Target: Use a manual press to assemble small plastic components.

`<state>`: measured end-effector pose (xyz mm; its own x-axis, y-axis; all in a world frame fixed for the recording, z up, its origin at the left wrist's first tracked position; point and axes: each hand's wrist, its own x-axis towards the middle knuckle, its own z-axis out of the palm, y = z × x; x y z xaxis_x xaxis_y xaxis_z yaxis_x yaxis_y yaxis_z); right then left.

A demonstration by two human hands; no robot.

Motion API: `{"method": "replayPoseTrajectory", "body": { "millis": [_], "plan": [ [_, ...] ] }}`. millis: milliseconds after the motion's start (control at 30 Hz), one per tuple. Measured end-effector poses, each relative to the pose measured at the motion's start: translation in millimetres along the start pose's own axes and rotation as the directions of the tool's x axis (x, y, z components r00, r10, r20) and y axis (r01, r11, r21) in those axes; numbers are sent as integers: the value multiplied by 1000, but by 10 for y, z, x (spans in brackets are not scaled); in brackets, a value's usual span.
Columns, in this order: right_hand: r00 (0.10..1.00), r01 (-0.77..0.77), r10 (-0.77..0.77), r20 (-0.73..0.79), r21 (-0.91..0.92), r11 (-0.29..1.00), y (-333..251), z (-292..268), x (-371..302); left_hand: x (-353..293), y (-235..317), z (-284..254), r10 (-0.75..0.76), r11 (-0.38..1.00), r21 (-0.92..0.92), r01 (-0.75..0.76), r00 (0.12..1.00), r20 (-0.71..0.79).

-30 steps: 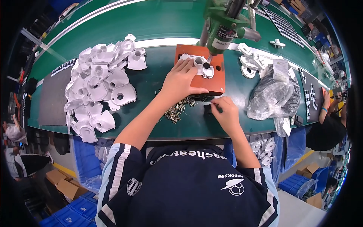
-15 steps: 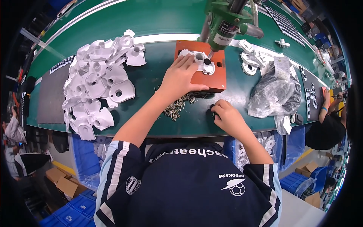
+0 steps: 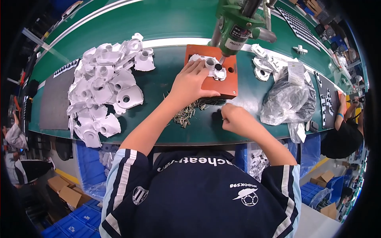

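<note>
My left hand (image 3: 193,82) holds a white plastic housing (image 3: 210,62) down on an orange block (image 3: 227,85). Its fingers lie over the housing's left side, and the thumb stretches along the block's front edge. A black round piece (image 3: 218,67) sits in the housing, just under the tip of a green press (image 3: 234,33). My right hand (image 3: 239,119) is closed above the table, right of a heap of small metal pins (image 3: 184,116). Its fingertips are curled out of sight, so what they hold cannot be made out.
White plastic housings (image 3: 105,89) are piled on the left, with more (image 3: 262,63) right of the block. A clear plastic bag (image 3: 285,97) lies on the right. Blue bins (image 3: 88,164) stand below the table's front edge. Another person's arm (image 3: 340,113) is at far right.
My right hand has curled in more and turned slightly, its fingertips now hidden. The left hand stays on the housing. The whole view has shifted a little.
</note>
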<state>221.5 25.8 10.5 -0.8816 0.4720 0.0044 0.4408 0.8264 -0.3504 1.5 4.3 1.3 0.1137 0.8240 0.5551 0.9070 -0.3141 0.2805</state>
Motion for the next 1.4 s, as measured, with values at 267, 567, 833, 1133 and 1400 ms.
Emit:
{"method": "replayPoseTrajectory", "body": {
  "millis": [267,567,833,1133,1400],
  "plan": [
    [966,-49,145,-213,401,915,50,-710,171,-6,-4,-20,-1,1000,-10,1,1000,-13],
    [988,22,-25,-151,-20,1000,-147,119,236,-1,-15,14,8,1000,-12,-8,1000,-28],
    [985,51,-93,-147,-271,961,-71,513,486,-18,-22,28,-4,999,-38,3,1000,-28],
    [933,185,-248,-261,-245,952,-129,529,550,-4,7,6,5,999,-40,-8,998,-68],
    [966,167,-231,-119,-394,904,-84,591,587,-2,0,22,2,999,-41,-4,999,-42]
  ]
}}
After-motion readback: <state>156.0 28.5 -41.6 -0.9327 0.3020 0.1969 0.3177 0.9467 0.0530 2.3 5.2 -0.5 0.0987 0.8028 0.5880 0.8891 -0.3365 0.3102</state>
